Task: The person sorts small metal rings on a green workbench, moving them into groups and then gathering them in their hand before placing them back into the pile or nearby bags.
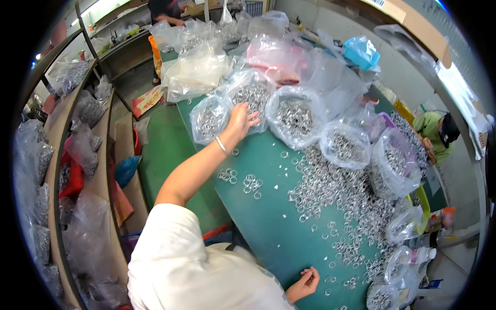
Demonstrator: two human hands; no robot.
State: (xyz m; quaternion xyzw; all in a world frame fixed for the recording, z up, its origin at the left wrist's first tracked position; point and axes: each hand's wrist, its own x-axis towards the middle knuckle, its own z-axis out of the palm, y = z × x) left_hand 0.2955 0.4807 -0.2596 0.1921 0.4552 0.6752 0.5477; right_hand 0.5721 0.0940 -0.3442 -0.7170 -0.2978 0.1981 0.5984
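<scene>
My left hand [242, 121], with a bangle [222, 146] on its wrist, reaches over the near edge of a clear plastic bag [251, 95] full of small metal rings. Its fingers are apart and I see nothing held in them. Just left of it stands a smaller open bag of rings [209, 121]. By the table's near edge, my right hand [306, 284] has its fingers curled together; whatever they may hold is hidden. A broad heap of loose silvery rings [341, 191] spreads over the green table [258, 222]. Two small clusters of rings [252, 185] lie nearer me.
More open bags of rings [294, 116] line the table's far side, with a pink-tinted bag [274, 57] behind. Shelves of bagged parts [85, 139] stand at the left. A person in green [439, 132] works at the right, another person [165, 10] at the back. A plastic bottle [423, 254] stands lower right.
</scene>
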